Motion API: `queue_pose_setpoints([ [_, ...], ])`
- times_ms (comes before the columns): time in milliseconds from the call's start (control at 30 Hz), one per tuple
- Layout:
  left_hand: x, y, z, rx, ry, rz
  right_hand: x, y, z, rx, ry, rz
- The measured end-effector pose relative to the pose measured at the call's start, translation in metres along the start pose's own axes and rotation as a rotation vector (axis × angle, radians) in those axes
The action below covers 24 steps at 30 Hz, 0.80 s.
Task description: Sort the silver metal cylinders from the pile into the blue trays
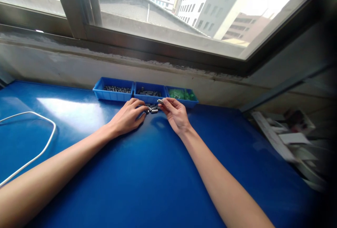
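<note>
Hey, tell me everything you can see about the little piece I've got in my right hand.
The small piece is short and elongated, dark grey with a bright, shiny face, and looks like metal. It is pinched in the grip of the right hand, between thumb and fingers, with one end sticking out to the left. In the picture it appears just above a loose pile of similar pieces. Its covered end and any fine markings can't be made out.
</note>
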<state>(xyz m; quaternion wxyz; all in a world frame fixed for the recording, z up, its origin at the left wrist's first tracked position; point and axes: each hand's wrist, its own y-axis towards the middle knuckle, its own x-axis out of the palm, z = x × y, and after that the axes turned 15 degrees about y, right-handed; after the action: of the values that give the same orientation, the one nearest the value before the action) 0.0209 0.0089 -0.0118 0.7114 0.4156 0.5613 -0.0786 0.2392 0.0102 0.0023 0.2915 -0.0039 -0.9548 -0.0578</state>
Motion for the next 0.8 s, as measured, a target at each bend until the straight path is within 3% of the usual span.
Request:
queue_pose_setpoints([
  [200, 0.001, -0.001, -0.001, 0.000, 0.017, 0.007, 0.008, 0.016, -0.005, -0.123, -0.130, -0.021],
  [367, 0.003, -0.001, -0.002, -0.005, 0.017, 0.021, 0.012, 0.028, -0.005, -0.137, -0.153, -0.020],
  [633, -0.001, -0.001, -0.002, 0.023, -0.017, 0.033, 0.004, 0.005, 0.006, -0.292, -0.317, -0.081],
  [800, -0.002, 0.000, -0.002, 0.038, -0.055, 0.026, 0.001, -0.005, 0.014, -0.268, -0.425, -0.025],
])
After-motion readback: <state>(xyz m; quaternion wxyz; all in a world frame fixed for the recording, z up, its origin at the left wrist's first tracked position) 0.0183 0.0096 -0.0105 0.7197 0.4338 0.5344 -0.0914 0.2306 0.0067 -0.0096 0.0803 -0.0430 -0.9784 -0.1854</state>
